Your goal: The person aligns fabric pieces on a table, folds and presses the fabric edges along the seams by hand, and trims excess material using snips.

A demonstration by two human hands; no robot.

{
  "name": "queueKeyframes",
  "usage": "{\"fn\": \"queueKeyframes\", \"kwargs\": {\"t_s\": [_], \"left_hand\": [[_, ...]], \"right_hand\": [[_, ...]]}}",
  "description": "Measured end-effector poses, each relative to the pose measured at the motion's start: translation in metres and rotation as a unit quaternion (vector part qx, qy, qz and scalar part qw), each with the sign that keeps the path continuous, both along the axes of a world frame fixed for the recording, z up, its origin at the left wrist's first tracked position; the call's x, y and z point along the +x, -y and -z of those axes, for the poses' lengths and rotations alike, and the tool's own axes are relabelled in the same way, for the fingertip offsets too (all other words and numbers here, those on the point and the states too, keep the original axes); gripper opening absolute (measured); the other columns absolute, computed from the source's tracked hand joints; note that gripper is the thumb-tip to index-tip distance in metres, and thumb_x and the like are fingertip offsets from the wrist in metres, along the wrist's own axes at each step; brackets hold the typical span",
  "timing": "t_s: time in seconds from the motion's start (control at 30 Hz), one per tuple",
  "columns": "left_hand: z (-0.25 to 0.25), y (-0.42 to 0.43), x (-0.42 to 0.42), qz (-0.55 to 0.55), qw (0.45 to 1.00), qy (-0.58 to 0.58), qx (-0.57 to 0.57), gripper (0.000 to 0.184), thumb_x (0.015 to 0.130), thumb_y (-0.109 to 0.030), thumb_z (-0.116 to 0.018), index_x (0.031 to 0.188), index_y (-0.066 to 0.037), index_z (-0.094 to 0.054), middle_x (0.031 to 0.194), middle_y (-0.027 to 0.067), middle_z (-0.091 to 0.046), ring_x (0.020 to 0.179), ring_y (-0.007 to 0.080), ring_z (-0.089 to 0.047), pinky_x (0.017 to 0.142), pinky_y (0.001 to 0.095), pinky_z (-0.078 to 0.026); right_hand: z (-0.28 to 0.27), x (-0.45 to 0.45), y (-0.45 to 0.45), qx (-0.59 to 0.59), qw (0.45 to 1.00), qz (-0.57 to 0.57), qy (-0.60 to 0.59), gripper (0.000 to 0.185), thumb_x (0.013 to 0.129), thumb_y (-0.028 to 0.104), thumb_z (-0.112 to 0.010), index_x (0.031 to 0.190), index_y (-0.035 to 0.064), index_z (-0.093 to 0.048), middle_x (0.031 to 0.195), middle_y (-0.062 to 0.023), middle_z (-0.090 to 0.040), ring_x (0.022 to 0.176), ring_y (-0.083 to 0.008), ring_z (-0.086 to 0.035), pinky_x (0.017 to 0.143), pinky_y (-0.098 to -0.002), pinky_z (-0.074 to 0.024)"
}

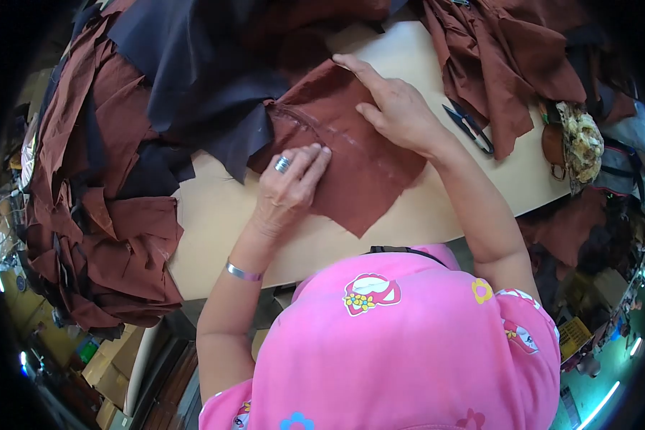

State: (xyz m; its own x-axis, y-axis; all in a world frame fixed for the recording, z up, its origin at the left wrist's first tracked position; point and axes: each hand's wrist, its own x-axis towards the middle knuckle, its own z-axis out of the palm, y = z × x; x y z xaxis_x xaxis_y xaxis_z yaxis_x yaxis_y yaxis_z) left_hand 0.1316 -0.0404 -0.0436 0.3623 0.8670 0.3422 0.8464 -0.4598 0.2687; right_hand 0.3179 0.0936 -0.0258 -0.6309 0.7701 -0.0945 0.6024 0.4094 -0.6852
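A reddish-brown cloth piece [380, 161] with pale, chalky streaks and a crease or seam lies on the table before me. My left hand [292, 178], wearing a ring and a metal bracelet, rests on its left part. Its fingers are curled and pressed together at the fabric; whatever is between the fingertips is hidden. Across the upper right of the same piece lies my right hand [394, 107], index finger stretched to the cloth's top edge and thumb apart. Dark navy cloth [201, 79] adjoins the brown piece at upper left.
Dark-handled thread snips [469, 129] lie right of my right hand. Brown cloth [502, 64] is heaped at upper right, and a large brown and dark pile [100, 236] hangs over the left side. A pincushion-like yellowish bundle [582, 147] sits at the tan table's [380, 240] right edge.
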Motion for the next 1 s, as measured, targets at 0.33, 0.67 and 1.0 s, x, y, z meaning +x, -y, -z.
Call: {"fn": "queueKeyframes", "kwargs": {"t_s": [0.33,0.67,1.0], "left_hand": [[0.004,-0.007,-0.001,0.024,1.0,0.012,0.016,0.033,0.069,-0.004,-0.058,0.102,-0.002,-0.062,0.104,0.0084,-0.058,0.095,0.0239,-0.059,0.083,0.0347,-0.049],[-0.004,-0.008,0.0,0.028,0.999,-0.037,0.001,0.049,0.066,0.0,-0.06,0.114,-0.005,-0.059,0.114,0.0067,-0.057,0.095,0.0237,-0.06,0.083,0.0327,-0.049],[-0.004,-0.005,0.009,-0.012,0.995,-0.095,-0.019,0.046,0.075,-0.01,-0.052,0.121,-0.006,-0.056,0.12,0.0074,-0.054,0.096,0.0203,-0.058,0.086,0.0311,-0.047]], "right_hand": [[0.014,-0.016,0.003,0.084,0.993,-0.037,-0.078,0.081,0.075,0.002,-0.061,0.143,0.0196,-0.022,0.071,-0.0197,-0.062,0.067,-0.0401,-0.06,0.064,-0.0482,-0.0476],[0.017,-0.014,0.0,0.079,0.989,-0.044,-0.113,0.083,0.073,-0.003,-0.059,0.144,0.0154,-0.021,0.068,-0.0215,-0.06,0.065,-0.0399,-0.059,0.061,-0.0473,-0.0465],[0.008,-0.013,0.001,0.007,0.997,-0.034,-0.069,0.086,0.072,-0.006,-0.061,0.145,0.017,-0.02,0.137,-0.0189,-0.041,0.097,-0.043,-0.056,0.086,-0.0454,-0.0473]]}}
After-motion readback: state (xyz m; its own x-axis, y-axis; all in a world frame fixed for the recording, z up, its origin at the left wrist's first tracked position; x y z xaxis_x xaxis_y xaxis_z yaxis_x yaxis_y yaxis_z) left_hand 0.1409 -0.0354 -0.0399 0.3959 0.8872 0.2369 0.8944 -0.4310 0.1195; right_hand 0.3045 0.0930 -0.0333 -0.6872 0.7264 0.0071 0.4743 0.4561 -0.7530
